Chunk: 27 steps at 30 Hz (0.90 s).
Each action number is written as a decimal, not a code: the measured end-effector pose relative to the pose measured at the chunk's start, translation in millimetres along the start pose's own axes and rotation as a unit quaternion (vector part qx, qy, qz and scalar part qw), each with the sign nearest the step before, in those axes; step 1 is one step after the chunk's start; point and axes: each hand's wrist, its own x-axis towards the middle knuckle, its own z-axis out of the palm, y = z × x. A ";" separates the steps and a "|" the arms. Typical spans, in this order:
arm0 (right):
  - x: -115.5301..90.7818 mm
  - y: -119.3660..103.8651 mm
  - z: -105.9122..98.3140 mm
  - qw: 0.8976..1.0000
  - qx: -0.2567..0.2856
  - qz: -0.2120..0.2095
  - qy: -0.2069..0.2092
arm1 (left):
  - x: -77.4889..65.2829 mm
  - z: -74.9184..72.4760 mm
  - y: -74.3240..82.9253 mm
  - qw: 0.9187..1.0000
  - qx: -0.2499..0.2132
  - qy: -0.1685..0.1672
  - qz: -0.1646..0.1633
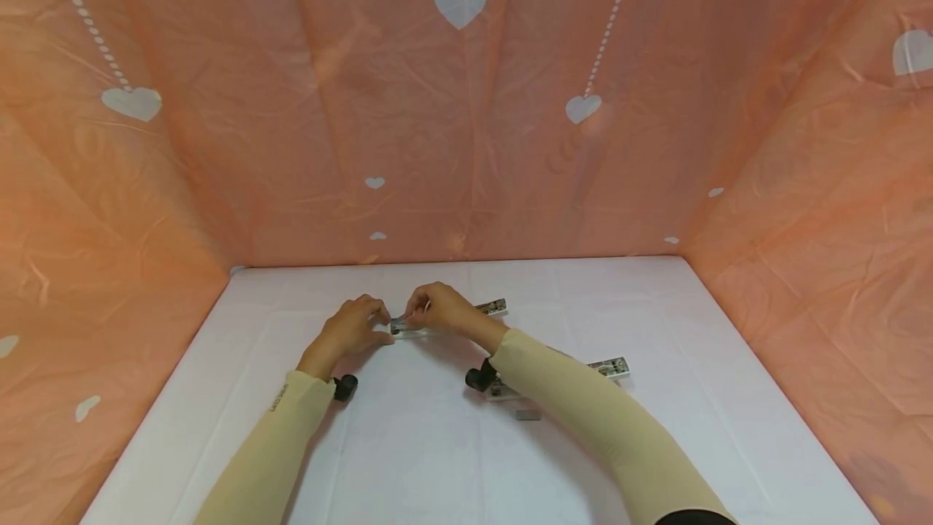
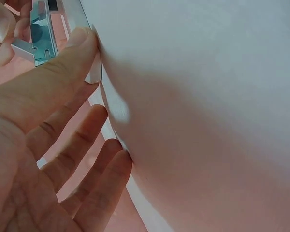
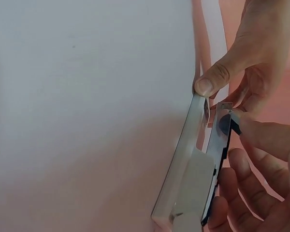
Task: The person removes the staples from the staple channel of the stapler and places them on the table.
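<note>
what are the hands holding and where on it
Both hands hold one narrow metal strip lying on the white table. The left hand pinches its left end; the right hand has its grip just beside, further along.

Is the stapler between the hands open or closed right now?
Open. In the right wrist view the stapler has its metal strip spread apart from the flat base, held by the left hand and right hand.
</note>
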 end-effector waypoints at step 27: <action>1.4 -7.6 0.9 0.994 -0.109 -0.014 0.023 | -1.5 0.7 -0.5 1.000 -0.010 0.000 -0.004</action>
